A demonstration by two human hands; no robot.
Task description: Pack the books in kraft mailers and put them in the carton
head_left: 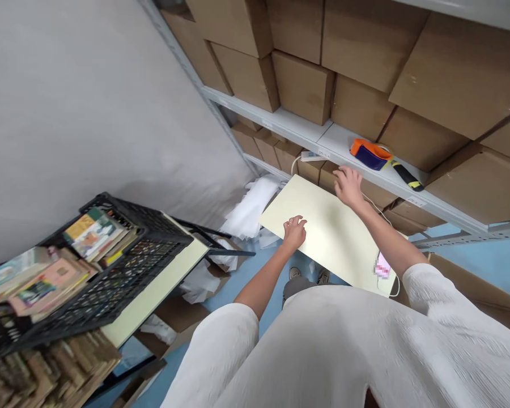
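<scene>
A pale yellow tabletop [323, 238] stands in front of me beside a metal shelf. My left hand [294, 231] rests on its surface near the left edge, fingers loosely curled, with nothing in it. My right hand [348, 185] lies at the far edge of the tabletop, fingers spread, close to the shelf board [335, 141]. On that shelf board sit an orange and blue tape dispenser [370, 153] and a black and yellow utility knife [408, 177], just beyond my right hand.
Cardboard boxes [301, 85] fill the shelves. At left a black plastic crate [123, 266] holds books [91, 232] on another pale table, with more books [46, 368] stacked below. White packing sheets [250, 212] lie on the blue floor. A white power strip [312, 155] hangs on the shelf.
</scene>
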